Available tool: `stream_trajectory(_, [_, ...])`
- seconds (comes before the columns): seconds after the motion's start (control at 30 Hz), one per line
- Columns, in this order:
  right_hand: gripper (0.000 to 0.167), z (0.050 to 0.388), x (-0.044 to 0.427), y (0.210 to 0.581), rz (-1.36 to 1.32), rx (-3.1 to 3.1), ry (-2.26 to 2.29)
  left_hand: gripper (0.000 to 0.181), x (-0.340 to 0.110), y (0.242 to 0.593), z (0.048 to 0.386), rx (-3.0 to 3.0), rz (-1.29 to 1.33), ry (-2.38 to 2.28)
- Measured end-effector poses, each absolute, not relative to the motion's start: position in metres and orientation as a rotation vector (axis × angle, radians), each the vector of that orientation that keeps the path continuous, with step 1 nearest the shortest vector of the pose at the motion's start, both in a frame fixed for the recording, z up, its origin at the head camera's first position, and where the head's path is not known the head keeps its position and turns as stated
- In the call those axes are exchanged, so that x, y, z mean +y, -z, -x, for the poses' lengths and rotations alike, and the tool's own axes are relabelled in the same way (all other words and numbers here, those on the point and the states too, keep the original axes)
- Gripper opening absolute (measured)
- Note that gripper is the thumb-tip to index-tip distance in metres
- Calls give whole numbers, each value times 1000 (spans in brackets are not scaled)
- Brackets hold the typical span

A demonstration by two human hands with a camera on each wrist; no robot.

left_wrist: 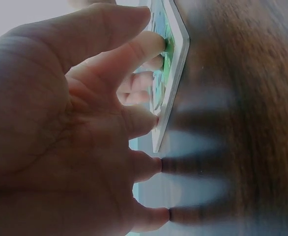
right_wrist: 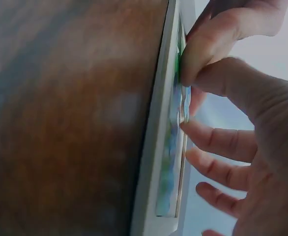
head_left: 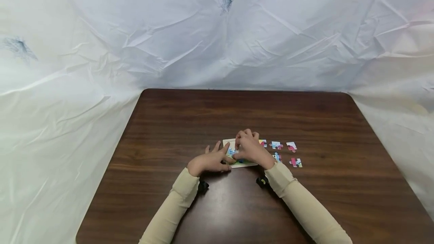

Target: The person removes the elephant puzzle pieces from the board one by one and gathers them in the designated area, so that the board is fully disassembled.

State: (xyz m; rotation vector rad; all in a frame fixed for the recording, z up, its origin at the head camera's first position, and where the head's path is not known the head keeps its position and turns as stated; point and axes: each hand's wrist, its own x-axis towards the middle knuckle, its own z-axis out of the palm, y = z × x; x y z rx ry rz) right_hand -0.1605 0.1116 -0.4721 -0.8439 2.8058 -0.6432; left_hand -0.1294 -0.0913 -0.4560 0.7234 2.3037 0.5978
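Observation:
A shallow puzzle tray (head_left: 249,165) with a pale rim (left_wrist: 177,73) lies on the table, blue and green pieces inside. My left hand (head_left: 211,161) spreads its fingers at the tray's left side; some fingertips touch the tray and others rest on the table in the left wrist view. Over the middle of the tray, my right hand (head_left: 252,150) bends its fingers and pinches a small puzzle piece (right_wrist: 187,101), slightly tilted above the others. The left thumb and a fingertip come close beside it. The right hand partly hides the tray in the head view.
Several loose puzzle pieces, among them a pink and blue one (head_left: 276,145) and a pink and green one (head_left: 295,162), lie right of the tray on the dark wooden table (head_left: 190,116). White printed sheeting (head_left: 210,48) hangs behind and at the sides.

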Motion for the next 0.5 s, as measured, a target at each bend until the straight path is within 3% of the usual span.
stream_trajectory(0.17, [21, 165, 125, 468, 1021, 2907, 559, 40, -90, 459, 130, 2287, -720, -620])
stream_trajectory(0.5, [18, 160, 168, 465, 1064, 2893, 749, 38, -97, 462, 135, 2258, -740, -707])
